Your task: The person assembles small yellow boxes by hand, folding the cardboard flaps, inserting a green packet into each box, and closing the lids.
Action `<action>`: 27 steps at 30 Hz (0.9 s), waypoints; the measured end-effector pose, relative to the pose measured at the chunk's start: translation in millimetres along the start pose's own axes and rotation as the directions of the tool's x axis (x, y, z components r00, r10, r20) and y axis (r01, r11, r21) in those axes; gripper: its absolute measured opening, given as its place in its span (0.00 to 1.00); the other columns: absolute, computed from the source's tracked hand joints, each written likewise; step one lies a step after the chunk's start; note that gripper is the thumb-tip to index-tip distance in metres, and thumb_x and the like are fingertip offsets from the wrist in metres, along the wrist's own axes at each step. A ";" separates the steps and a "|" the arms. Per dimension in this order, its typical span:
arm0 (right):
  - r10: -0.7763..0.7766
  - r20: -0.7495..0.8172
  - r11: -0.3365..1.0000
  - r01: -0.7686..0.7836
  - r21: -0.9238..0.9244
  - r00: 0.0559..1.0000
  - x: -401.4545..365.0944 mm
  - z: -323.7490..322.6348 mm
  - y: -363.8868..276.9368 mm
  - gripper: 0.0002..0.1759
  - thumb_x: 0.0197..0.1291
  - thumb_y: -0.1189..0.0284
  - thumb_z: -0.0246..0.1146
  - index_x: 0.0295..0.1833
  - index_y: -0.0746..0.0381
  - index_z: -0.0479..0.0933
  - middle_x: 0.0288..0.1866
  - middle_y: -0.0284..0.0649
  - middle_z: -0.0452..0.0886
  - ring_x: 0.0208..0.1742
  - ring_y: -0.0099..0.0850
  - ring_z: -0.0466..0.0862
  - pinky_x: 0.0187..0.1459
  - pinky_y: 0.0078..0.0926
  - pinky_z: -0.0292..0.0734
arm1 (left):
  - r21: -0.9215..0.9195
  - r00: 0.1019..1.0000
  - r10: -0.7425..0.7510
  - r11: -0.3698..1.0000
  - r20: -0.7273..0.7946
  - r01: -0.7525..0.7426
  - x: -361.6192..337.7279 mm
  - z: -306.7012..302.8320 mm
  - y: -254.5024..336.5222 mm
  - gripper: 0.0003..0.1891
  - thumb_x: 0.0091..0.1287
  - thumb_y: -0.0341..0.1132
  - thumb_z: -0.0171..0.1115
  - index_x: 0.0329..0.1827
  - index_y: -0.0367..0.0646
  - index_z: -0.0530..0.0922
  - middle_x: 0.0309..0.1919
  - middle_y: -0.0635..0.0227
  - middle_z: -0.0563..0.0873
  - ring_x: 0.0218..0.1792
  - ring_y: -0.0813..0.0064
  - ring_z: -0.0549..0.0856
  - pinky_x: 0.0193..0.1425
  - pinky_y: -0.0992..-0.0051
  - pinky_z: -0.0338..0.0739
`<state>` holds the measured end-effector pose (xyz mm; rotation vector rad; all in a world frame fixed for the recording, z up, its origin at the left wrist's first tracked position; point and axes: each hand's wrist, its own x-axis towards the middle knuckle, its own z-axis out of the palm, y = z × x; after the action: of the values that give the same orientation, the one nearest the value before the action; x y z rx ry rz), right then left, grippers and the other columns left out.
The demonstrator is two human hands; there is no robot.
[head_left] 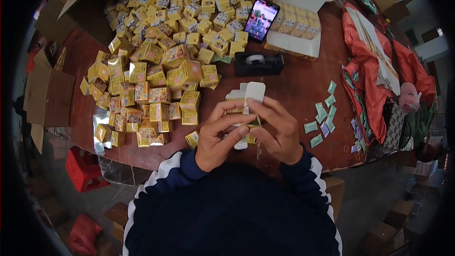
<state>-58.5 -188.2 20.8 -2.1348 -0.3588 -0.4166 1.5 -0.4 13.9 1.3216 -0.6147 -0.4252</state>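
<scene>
Both my hands meet over the near middle of the table around a small carton (256, 90) with its white flap standing up. My left hand (218, 137) is closed on the carton's left side, thumb and fingers pinched toward the middle. From the right, my right hand (279, 125) grips it with curled fingers near the flap. Much of the carton is hidden behind the fingers. Under and behind the hands, pale flat carton pieces (235, 95) show in part. A small yellow box (192, 139) lies just left of my left hand.
Yellow and gold boxes (151, 96) are heaped at left and back. A black tape dispenser (258, 65) and a lit phone (262, 20) stand ahead, beside a white display box (310, 43). Green sachets (321, 112) and a red plastic bag (374, 118) lie right. A red stool (83, 168) stands lower left.
</scene>
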 end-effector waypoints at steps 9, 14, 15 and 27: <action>0.167 -0.264 0.886 -0.027 0.463 0.950 -12.7 19.4 3.5 0.26 0.56 0.76 0.74 0.61 0.67 0.77 0.62 0.54 0.79 0.55 0.35 0.84 0.54 0.26 0.79 | -0.131 1.000 0.014 0.991 0.000 -0.014 5.9 -4.0 -1.1 0.12 0.70 0.24 0.65 0.55 0.38 0.85 0.64 0.63 0.73 0.59 0.72 0.80 0.59 0.75 0.80; 0.120 -0.221 0.939 -0.038 0.343 0.968 -12.0 18.0 4.9 0.22 0.54 0.78 0.72 0.56 0.68 0.78 0.60 0.54 0.80 0.55 0.35 0.84 0.55 0.27 0.78 | -0.160 0.999 0.013 0.987 0.032 -0.007 5.6 -8.0 -5.0 0.11 0.68 0.23 0.67 0.53 0.37 0.85 0.64 0.63 0.73 0.58 0.72 0.82 0.60 0.73 0.81; 0.086 -0.219 0.953 -0.016 0.302 0.972 -11.3 17.5 4.5 0.22 0.54 0.79 0.71 0.56 0.69 0.78 0.61 0.55 0.80 0.55 0.36 0.84 0.55 0.28 0.78 | -0.131 0.999 0.007 0.991 0.046 -0.001 5.7 -9.4 -4.3 0.12 0.68 0.23 0.67 0.53 0.37 0.84 0.64 0.63 0.73 0.59 0.72 0.82 0.60 0.73 0.81; 0.025 -0.227 0.979 0.023 0.205 0.974 -13.4 16.3 5.0 0.19 0.55 0.76 0.69 0.53 0.69 0.79 0.58 0.58 0.82 0.52 0.41 0.86 0.52 0.30 0.81 | -0.022 0.996 -0.072 0.997 0.060 0.073 4.9 -9.1 5.0 0.16 0.67 0.30 0.70 0.57 0.41 0.80 0.61 0.64 0.74 0.56 0.74 0.81 0.51 0.76 0.84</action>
<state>-66.0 -178.8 2.8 -1.8624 -0.2570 -0.5929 10.8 4.5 18.5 1.3151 -0.6109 -0.5311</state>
